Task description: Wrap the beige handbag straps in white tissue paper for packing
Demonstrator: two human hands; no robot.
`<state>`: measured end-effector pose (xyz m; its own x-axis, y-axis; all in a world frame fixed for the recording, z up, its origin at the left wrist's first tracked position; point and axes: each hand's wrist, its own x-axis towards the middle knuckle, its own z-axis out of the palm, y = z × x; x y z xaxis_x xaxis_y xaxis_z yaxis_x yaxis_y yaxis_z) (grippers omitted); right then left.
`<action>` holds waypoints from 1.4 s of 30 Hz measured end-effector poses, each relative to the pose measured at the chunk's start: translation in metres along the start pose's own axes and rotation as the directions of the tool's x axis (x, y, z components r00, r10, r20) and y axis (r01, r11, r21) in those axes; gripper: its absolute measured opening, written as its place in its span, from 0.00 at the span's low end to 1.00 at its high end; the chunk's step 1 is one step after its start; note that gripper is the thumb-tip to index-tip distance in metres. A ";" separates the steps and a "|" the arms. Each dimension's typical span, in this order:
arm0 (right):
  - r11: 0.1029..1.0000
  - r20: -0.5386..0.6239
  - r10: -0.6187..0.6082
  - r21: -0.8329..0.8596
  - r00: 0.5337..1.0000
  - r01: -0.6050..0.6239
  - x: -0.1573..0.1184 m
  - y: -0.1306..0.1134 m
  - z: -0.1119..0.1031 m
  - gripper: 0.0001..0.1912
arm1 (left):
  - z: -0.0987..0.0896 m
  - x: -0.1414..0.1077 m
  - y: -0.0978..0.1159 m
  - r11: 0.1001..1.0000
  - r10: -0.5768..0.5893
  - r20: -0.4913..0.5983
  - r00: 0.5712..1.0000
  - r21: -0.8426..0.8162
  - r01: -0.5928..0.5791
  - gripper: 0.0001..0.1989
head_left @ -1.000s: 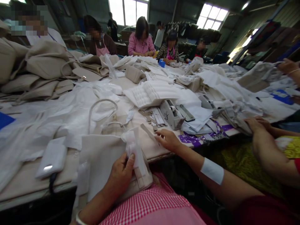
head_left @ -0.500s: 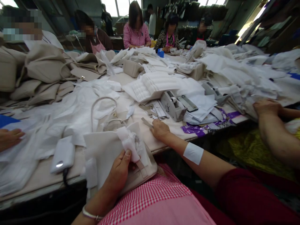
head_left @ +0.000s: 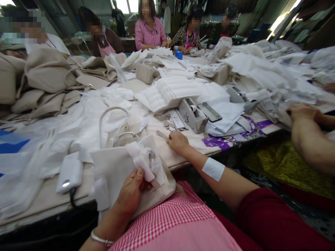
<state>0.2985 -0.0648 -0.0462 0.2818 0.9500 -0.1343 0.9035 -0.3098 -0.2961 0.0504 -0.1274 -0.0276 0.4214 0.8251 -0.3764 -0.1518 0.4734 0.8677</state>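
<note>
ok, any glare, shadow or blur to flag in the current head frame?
Head view, top: window blown out; head view, below the table: deep shadow; head view, outer edges: smeared, apparently wide-angle stretch; head view, middle: left hand and right hand slightly soft but readable.

I see a pink apron (head_left: 167, 237), red-white checked section (head_left: 159, 218); dark red right sleeve (head_left: 272, 214). Left hand (head_left: 133, 186) bare, silver bangle (head_left: 98, 239); right hand (head_left: 178, 143) bare, whitish rectangular forearm patch (head_left: 213, 169).
</note>
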 end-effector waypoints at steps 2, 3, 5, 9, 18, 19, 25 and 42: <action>1.000 0.017 -0.008 0.003 1.000 0.008 0.000 0.000 0.001 0.13 | 0.001 0.000 0.000 1.000 -0.006 0.007 1.000 -0.013 0.006 0.18; 1.000 0.021 -0.014 0.005 1.000 0.014 0.000 0.000 0.001 0.13 | 0.001 0.000 0.000 1.000 -0.007 0.008 1.000 -0.021 0.008 0.17; 1.000 0.013 -0.021 0.008 1.000 0.021 -0.001 0.001 0.001 0.14 | 0.000 0.000 -0.002 1.000 -0.005 0.010 1.000 -0.026 0.005 0.17; 1.000 -0.001 -0.012 0.012 1.000 0.012 0.001 -0.001 0.001 0.17 | -0.003 0.001 -0.003 1.000 -0.006 0.015 1.000 0.008 0.006 0.17; 0.996 0.076 0.002 0.085 0.997 -0.008 0.017 -0.002 0.000 0.09 | 0.000 0.000 0.001 0.999 0.000 -0.006 1.000 0.043 0.001 0.19; 0.995 0.083 -0.001 0.097 0.997 -0.007 0.017 -0.001 0.000 0.09 | -0.001 0.000 0.000 0.999 0.002 -0.006 1.000 0.040 -0.002 0.19; 0.984 0.001 -0.040 0.176 0.999 0.039 0.004 -0.001 0.002 0.05 | -0.003 0.001 -0.003 1.000 0.007 0.017 1.000 0.006 -0.007 0.17; 0.754 0.194 -0.505 0.573 0.841 0.321 -0.061 0.006 -0.061 0.10 | 0.000 0.002 -0.004 1.000 0.009 0.009 1.000 0.015 -0.009 0.17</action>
<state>0.3060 -0.1226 0.0182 -0.2826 0.9479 -0.1472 0.5869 0.0495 -0.8082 0.0521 -0.1279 -0.0319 0.4282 0.8264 -0.3657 -0.1424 0.4613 0.8757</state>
